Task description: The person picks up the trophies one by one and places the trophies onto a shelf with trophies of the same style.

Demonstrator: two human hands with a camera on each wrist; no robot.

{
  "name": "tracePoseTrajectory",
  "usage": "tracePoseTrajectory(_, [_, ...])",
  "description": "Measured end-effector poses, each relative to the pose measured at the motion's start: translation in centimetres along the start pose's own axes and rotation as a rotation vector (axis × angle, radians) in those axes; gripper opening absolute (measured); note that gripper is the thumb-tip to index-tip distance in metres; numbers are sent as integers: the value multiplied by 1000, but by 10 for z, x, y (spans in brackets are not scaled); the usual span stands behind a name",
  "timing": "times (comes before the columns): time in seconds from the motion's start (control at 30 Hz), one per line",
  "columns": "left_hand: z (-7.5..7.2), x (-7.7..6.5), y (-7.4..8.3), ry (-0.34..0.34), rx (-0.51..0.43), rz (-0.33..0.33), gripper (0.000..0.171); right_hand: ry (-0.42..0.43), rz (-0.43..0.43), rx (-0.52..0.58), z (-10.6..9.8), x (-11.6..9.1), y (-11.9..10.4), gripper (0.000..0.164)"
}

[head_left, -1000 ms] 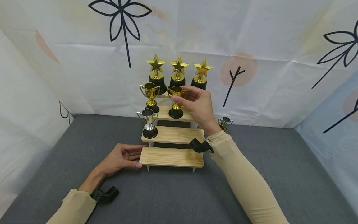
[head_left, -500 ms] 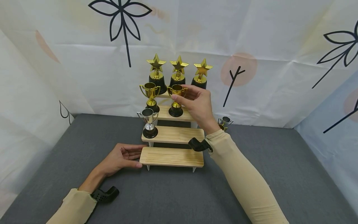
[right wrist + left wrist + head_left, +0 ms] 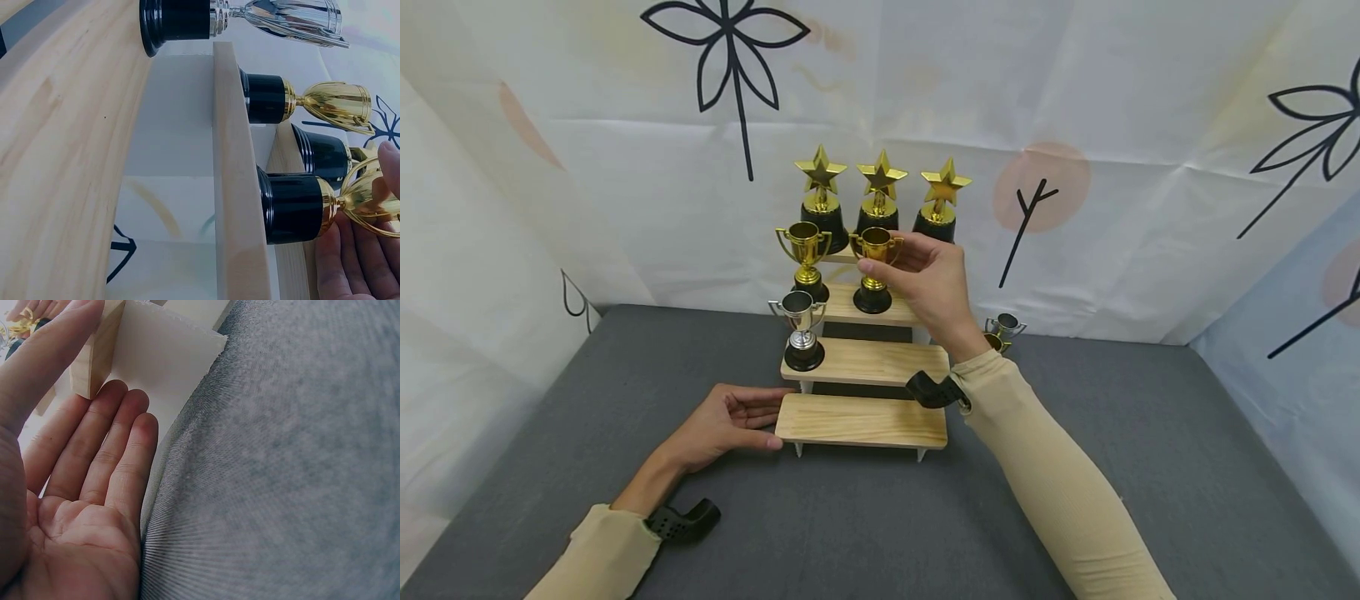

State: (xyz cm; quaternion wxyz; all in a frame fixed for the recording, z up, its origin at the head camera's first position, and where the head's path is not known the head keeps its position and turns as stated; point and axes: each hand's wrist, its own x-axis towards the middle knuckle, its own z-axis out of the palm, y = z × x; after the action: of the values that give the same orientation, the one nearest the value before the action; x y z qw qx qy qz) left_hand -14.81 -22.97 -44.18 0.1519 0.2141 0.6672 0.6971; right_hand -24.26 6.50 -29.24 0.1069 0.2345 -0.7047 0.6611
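My right hand (image 3: 928, 279) holds a gold trophy cup (image 3: 874, 246) between thumb and fingers. The cup stands upright, its black base (image 3: 294, 207) on the third step up of a wooden tiered stand (image 3: 861, 419). To its left on that step is another gold trophy cup (image 3: 805, 243). A silver trophy cup (image 3: 800, 321) stands at the left end of the step below. At the stand's lower left, my left hand (image 3: 722, 429) touches the end of the lowest step, its fingers nearly straight in the left wrist view, thumb (image 3: 47, 356) apart from them.
Three gold star trophies (image 3: 881, 185) line the top step. Behind my right forearm, more small cups (image 3: 1003, 325), silver and gold, show partly on the dark grey table (image 3: 700, 358). A white patterned cloth (image 3: 925, 100) hangs behind the stand.
The right hand and its gold cup have shifted very slightly back on the step. The left hand stays where it was against the stand.
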Motion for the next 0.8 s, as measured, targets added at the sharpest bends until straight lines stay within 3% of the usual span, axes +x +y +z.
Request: tracePoseTrajectory(0.8, [0,0,0,9,9,-6,76,7,7,74,-7,-8,-2,45])
